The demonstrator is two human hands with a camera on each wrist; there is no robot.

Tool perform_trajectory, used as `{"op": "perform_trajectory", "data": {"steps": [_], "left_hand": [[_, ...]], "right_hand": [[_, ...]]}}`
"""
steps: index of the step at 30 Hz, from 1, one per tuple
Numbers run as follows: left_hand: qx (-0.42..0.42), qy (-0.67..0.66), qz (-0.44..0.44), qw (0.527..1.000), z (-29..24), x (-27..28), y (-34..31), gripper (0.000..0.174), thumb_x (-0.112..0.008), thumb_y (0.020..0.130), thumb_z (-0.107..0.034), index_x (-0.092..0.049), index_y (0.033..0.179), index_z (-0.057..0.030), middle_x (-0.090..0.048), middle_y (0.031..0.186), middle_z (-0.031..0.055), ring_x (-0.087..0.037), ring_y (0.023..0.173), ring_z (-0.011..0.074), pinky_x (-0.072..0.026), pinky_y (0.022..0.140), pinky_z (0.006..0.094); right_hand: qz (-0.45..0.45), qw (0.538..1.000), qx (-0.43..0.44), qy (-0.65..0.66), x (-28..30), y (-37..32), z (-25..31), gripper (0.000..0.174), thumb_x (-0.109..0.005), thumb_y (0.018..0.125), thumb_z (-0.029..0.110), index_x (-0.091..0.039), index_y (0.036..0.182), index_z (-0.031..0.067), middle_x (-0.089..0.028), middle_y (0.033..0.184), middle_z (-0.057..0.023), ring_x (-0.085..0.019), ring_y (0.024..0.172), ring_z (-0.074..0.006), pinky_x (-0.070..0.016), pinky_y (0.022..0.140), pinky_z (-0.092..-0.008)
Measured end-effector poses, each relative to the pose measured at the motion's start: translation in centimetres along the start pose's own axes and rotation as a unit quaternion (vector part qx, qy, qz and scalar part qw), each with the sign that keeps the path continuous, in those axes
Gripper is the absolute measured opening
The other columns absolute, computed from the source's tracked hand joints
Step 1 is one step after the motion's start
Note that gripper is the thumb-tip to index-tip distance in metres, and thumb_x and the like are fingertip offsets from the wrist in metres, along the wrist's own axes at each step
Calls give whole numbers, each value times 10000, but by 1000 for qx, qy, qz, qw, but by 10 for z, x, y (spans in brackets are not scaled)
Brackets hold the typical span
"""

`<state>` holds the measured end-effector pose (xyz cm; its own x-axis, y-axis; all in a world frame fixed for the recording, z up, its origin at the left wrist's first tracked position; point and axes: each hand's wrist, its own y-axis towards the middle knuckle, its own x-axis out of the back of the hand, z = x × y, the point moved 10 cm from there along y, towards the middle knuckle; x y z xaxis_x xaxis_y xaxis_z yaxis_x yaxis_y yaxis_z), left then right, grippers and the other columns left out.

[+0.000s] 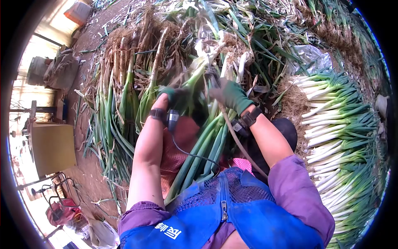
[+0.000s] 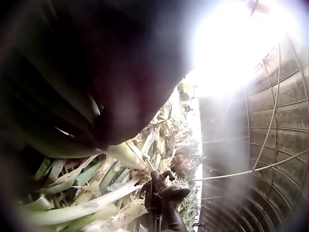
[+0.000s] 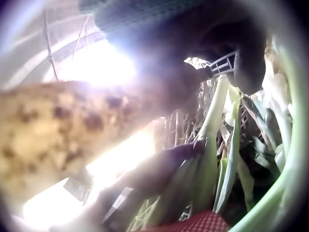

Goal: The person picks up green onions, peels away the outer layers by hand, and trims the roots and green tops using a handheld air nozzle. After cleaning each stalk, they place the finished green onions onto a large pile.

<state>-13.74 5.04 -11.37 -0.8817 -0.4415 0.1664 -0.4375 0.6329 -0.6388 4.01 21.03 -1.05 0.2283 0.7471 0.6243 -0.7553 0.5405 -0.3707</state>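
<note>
My left hand [image 1: 176, 97], in a dark green glove, grips a green onion [image 1: 196, 75] whose pale end points up and away from me. In the left wrist view the onion's white stem [image 2: 128, 155] meets the thin nozzle of a dark air blow gun [image 2: 153, 181]. My right hand [image 1: 235, 96], gloved in green, holds that air blow gun [image 1: 212, 78] from the right. Its hose [image 1: 233, 130], a blurred tan band in the right wrist view, runs down past my right forearm. Several green onions [image 1: 199, 153] lie across my lap below both hands.
Unpeeled green onions [image 1: 118, 91] with brown roots are heaped at the left. Cleaned white-stemmed onions [image 1: 327, 133] form a long row at the right. Stripped leaves [image 1: 248, 25] pile up ahead. A yellowish box-like panel [image 1: 54, 147] stands at the far left.
</note>
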Motion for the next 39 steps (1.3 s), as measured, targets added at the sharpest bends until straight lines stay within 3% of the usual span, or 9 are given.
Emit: {"op": "perform_trajectory", "data": {"steps": [4,8,13,19,28,29,33,37,39], "left_hand": [[0,34,-3,999,4,7,5,427,-726,823,-359,-668,1075,-19,-695,909,105,-662,756,170,-527,648,314],[-7,46,-21,999,-11,8,-17,405,-701,835,-351,-672,1048,-8,-696,876,96,-655,720,169,-525,637,312],[-8,26,-24,999,-6,13,-14,411,-669,847,-344,-656,1112,-30,-693,869,99,-649,691,180,-524,624,322],[49,83,-28,995,14,24,-7,426,-655,863,-391,-658,1096,-35,-694,942,121,-662,807,198,-527,734,338],[14,72,-24,997,15,26,-1,393,-638,870,-383,-672,1067,-45,-696,911,103,-653,785,173,-520,726,318],[25,80,-24,996,15,26,-2,390,-639,868,-382,-674,1062,-45,-696,903,100,-652,781,173,-520,725,318],[35,93,-40,994,14,25,-6,378,-641,865,-381,-683,1039,-48,-694,878,92,-648,765,173,-519,720,320],[18,102,-50,993,13,29,-5,390,-652,863,-385,-691,1047,-44,-697,884,90,-654,776,172,-520,723,322],[5,91,-28,995,20,27,4,396,-658,862,-390,-692,1070,-56,-708,909,106,-666,795,186,-521,729,319]], "right_hand": [[-14,999,38,-3,-8,-19,3,475,-666,747,417,-655,1035,40,-676,908,-183,-641,863,-278,-502,808,-375],[-22,995,-86,34,-3,16,-45,490,-670,769,348,-632,1138,28,-687,969,-181,-648,906,-275,-506,813,-368],[22,999,11,-41,-13,-13,-5,585,-654,726,472,-647,1109,30,-690,984,-201,-660,911,-321,-508,819,-378],[11,1000,-11,-16,-5,33,-11,561,-637,742,425,-640,1089,-15,-683,992,-244,-665,938,-336,-502,874,-392],[65,997,-11,-42,-5,50,5,627,-632,749,446,-619,1146,-39,-673,1025,-252,-672,946,-342,-510,876,-389],[42,997,-2,-59,-7,52,8,551,-669,733,417,-626,1035,-41,-689,870,-212,-682,808,-287,-524,759,-363],[46,998,-5,-48,-7,61,2,547,-630,765,419,-640,1077,-30,-693,870,-192,-677,799,-301,-533,785,-388],[150,985,23,-81,-28,20,15,461,-643,767,378,-646,1011,-14,-695,827,-152,-668,675,-242,-544,710,-368],[175,975,28,-133,-41,-3,7,554,-644,757,419,-636,1077,-34,-699,905,-208,-689,803,-309,-539,789,-390]]}}
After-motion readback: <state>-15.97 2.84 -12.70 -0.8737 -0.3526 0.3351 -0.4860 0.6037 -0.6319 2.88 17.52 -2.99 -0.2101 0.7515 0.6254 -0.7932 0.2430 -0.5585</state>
